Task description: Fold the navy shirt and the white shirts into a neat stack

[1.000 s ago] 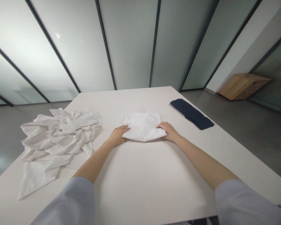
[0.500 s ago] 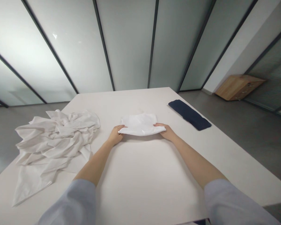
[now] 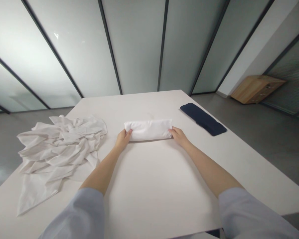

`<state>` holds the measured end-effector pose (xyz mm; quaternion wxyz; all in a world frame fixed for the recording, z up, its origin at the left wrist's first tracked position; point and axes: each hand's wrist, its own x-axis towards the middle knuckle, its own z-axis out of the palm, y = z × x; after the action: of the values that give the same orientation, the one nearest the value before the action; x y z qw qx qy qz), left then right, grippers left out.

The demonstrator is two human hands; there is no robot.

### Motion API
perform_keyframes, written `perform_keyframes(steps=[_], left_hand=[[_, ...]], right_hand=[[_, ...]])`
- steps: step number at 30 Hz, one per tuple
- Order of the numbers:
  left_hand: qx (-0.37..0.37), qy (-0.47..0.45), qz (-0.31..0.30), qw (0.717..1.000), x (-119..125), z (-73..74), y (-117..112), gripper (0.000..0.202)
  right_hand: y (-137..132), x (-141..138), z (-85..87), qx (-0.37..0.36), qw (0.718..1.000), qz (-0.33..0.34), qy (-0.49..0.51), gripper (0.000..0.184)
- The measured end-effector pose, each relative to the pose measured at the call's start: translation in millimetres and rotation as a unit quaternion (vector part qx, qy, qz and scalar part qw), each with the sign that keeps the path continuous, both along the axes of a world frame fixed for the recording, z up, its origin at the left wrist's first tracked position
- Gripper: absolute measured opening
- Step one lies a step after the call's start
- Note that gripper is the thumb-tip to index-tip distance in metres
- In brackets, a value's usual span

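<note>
A white cloth (image 3: 149, 129), folded into a narrow strip, lies across the middle of the table. My left hand (image 3: 123, 138) grips its left end, thumb on top and fingers underneath. At the right end my right hand (image 3: 178, 135) pinches the cloth in the same manner. To the left lies a loose, crumpled heap of white fabric (image 3: 64, 139), apart from both hands. A dark navy folded cloth (image 3: 203, 119) rests flat near the table's right edge, also untouched.
The white table (image 3: 161, 186) stretches out ahead, with grey floor (image 3: 259, 136) beyond its right edge. Frosted glass panels (image 3: 137, 43) with dark frames stand behind it. A wooden cabinet (image 3: 256, 89) is on the floor at the far right.
The white cloth's near edge, earlier lifted in both hands, is now folded over, making a narrower, flatter strip. Both hands remain at its ends.
</note>
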<state>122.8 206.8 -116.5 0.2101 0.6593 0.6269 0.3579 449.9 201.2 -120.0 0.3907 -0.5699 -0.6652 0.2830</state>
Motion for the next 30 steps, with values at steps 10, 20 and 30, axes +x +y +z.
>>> perform_keyframes(steps=[10, 20, 30], left_hand=[[-0.026, 0.116, 0.104, 0.987, -10, 4.7, 1, 0.031], [0.156, 0.163, 0.038, 0.973, 3, 10.6, -13, 0.041], [0.058, 0.296, -0.112, 0.947, 11, -4.5, -14, 0.051]], right_hand=[[13, 10, -10.7, 0.06, 0.979, -0.064, -0.181, 0.033], [-3, -6, -4.3, 0.21, 0.956, 0.003, -0.202, 0.043], [-12, -26, -1.1, 0.123, 0.926, 0.154, -0.321, 0.041]])
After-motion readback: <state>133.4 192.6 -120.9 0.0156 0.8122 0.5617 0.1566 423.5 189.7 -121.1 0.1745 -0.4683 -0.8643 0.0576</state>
